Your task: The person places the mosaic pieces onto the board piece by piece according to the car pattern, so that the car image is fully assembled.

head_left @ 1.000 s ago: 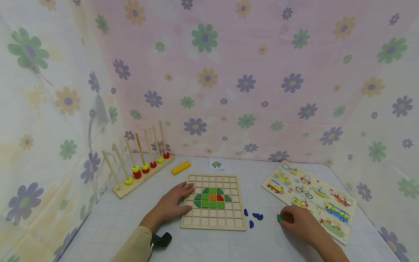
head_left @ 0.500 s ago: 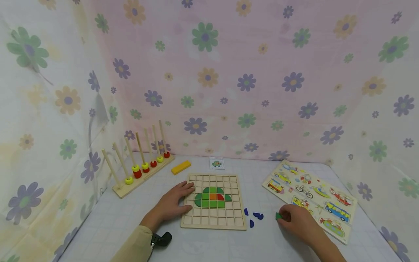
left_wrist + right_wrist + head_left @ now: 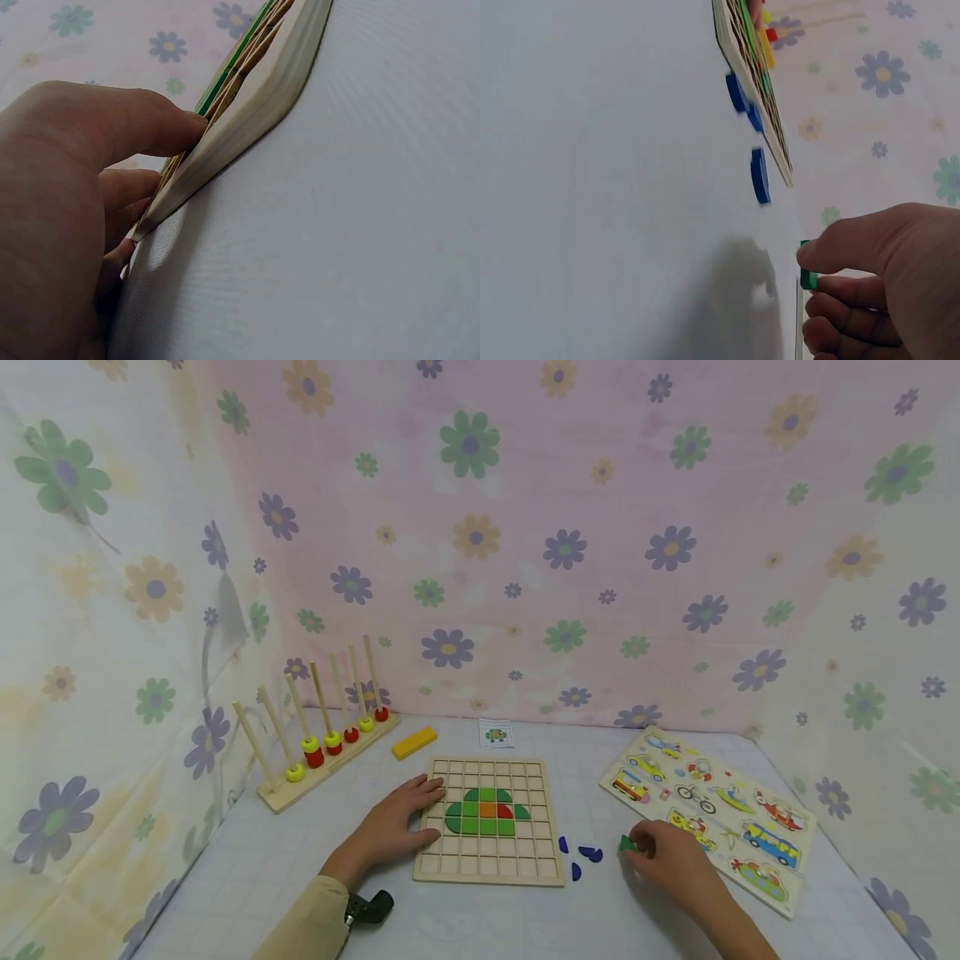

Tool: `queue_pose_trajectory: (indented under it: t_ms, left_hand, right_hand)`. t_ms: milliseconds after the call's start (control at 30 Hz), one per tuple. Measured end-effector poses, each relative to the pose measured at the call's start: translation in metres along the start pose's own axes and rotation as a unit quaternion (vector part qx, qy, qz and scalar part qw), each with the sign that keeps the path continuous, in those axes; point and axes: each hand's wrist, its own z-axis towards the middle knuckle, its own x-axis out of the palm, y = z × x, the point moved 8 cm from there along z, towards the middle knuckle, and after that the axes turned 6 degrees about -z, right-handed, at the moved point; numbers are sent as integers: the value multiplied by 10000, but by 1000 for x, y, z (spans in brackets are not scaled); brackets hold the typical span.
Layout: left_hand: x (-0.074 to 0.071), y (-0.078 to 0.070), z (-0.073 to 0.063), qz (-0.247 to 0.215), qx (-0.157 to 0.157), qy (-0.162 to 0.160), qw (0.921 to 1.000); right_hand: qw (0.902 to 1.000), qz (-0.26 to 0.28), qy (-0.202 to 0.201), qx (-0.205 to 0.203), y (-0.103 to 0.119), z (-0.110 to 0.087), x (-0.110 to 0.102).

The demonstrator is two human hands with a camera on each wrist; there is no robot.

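In the head view a wooden grid board (image 3: 488,862) lies flat, with green, orange and red pieces (image 3: 487,811) set in its middle cells. My left hand (image 3: 395,824) rests on the board's left edge, fingers extended. The left wrist view has its thumb (image 3: 169,124) on the rim of the board (image 3: 255,105). A small green puzzle piece (image 3: 627,843) is pinched between thumb and fingers of my right hand (image 3: 673,860), right of the board. Several dark blue rounded pieces (image 3: 576,872) lie between the board and that hand; in the right wrist view, a blue piece (image 3: 759,176) shows by the board.
A picture card (image 3: 497,734) lies behind the board, and a yellow block (image 3: 414,743) sits to its left. At the left stands a wooden peg rack (image 3: 330,764) with red and yellow beads. A vehicle picture puzzle (image 3: 708,810) lies at the right, partly behind my right hand.
My right hand has moved slightly left, towards the blue pieces, with the green puzzle piece in its fingers. The left hand stays on the board's edge.
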Motion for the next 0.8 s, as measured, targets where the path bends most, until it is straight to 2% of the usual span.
queue_pose_trajectory:
  t_ms: [233,533,800]
  left_hand:
    - [0,1,0,-10,-21,-6,10000]
    - [-1,0,-1,19,7,-14,10000]
    - [-2,-1,0,-21,27,-2,10000]
  right_hand:
    - [9998,150,-118,97,33,5,10]
    - [9992,157,-188,-327,78,12,24]
    - [9972,215,-288,-649,106,22,34]
